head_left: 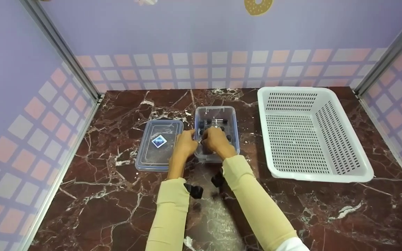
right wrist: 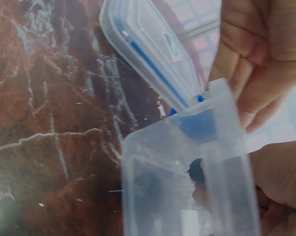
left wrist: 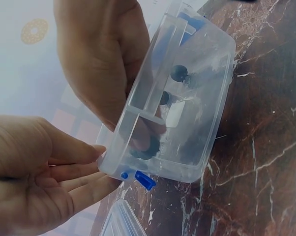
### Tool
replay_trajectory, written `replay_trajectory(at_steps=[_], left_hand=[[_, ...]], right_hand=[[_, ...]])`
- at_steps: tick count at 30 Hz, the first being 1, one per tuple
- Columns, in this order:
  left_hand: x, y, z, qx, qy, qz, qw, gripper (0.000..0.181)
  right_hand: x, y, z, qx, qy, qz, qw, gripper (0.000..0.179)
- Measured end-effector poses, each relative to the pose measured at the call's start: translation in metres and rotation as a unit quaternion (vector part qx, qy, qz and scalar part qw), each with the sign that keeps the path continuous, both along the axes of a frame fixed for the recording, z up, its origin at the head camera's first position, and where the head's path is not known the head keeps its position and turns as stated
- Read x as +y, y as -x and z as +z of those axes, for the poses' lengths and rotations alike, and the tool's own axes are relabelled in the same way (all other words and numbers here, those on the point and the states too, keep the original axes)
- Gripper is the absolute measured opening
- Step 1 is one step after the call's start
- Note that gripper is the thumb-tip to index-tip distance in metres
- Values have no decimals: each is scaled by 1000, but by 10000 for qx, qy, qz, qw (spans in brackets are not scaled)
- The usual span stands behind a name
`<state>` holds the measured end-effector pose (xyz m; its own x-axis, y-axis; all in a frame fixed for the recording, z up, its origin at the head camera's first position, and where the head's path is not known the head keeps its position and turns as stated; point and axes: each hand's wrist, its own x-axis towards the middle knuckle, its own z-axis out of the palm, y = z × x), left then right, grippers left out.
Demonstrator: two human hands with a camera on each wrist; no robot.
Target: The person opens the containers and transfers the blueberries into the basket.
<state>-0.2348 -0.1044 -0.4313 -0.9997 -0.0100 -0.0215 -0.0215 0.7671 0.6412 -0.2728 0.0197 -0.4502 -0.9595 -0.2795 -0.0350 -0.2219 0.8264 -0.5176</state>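
Head view: apparently picking
Right hand (head_left: 216, 140) is pinching a berry (right wrist: 196, 169), left hand (head_left: 186, 143) the plastic container (left wrist: 202, 140); lifting is probably needing care.

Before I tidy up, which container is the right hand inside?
The clear box, between lid and white basket; the right hand reaches inside it, not the basket.

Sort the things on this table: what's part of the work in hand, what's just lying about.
Work in hand:
clear container, pinched at its rim by the left grip
dark balls inside it, one apparently held by the right grip

Apparently just lying about:
clear lid beside the container, though probably its cover
white basket to the right, not held
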Motion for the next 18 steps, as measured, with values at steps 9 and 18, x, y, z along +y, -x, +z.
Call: replay_trajectory(at_steps=[9,18], left_hand=[[0,0,0,-49,-1,56,10000,46],[1,0,2,-136,8,70,9999,52]], right_hand=[[6,-2,19,183,85,324,9993,11],[9,-4,32,295,37,381,9988,12]])
